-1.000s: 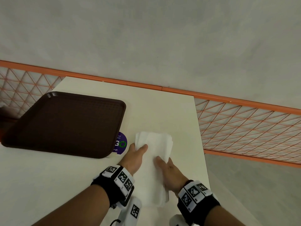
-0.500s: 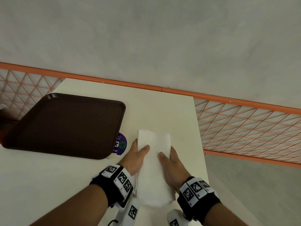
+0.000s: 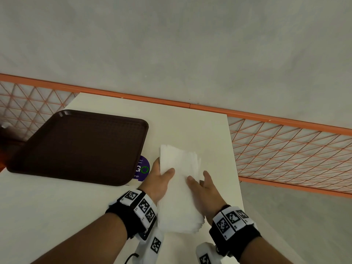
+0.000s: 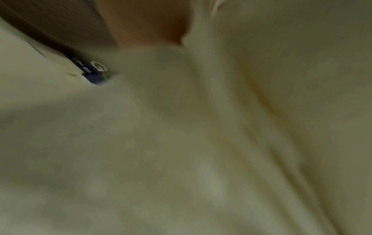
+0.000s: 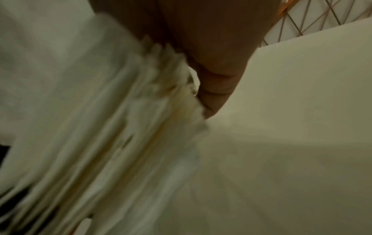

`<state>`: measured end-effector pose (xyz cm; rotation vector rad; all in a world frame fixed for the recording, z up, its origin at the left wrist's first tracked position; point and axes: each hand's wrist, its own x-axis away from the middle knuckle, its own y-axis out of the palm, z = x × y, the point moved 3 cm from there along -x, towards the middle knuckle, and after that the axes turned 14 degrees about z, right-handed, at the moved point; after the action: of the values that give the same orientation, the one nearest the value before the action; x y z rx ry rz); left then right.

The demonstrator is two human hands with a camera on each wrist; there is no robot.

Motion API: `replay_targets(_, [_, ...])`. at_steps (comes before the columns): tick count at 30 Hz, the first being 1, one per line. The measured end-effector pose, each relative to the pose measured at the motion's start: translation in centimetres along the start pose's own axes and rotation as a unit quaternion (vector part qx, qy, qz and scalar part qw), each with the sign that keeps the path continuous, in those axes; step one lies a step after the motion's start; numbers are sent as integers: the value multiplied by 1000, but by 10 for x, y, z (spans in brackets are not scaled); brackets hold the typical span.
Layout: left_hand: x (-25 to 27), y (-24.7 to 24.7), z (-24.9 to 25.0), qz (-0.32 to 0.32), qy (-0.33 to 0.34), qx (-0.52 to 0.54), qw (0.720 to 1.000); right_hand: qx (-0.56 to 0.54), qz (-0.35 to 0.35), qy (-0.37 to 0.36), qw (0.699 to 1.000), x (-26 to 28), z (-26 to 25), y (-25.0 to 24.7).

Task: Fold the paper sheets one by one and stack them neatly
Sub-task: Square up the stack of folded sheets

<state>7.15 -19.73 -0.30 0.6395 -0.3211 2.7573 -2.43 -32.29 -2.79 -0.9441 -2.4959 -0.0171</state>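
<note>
- My left hand (image 3: 159,180) grips the paper stack's (image 3: 179,191) left edge, thumb on top.
- My right hand (image 3: 206,189) grips its right edge.
- A tray (image 3: 76,145) sits left.

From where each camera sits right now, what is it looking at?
Head: worn on the head, looking down at the table, brown tray, paper stack, left hand, right hand.
Left wrist: blurred paper, one finger, the purple sticker.
Right wrist: paper edges, fingers, mesh railing.
All three views show the paper.
</note>
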Motion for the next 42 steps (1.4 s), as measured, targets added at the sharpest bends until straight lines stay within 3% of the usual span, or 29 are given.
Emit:
replay_targets(5, [6, -3, 10, 24, 4, -5, 1000, -34, -15, 29, 999, 5, -1, 2])
replay_targets(8, [5, -13, 3, 72, -62, -6, 995, -81, 4, 24, 996, 8, -6, -3])
replay_targets(11, [9, -23, -7, 110, -139, 60, 982, -125, -18, 31, 992, 17, -12, -5])
replay_targets(15, [20, -22, 1, 46, -135, 89, 986, -147, -40, 39, 988, 25, -16, -3])
replay_targets(28, [30, -64, 1, -9, -79, 96, 992, -162, -71, 40, 983, 54, -35, 33])
replay_targets(42, [7, -148, 9, -61, -81, 141, 985, -107, 19, -34, 993, 76, -38, 115])
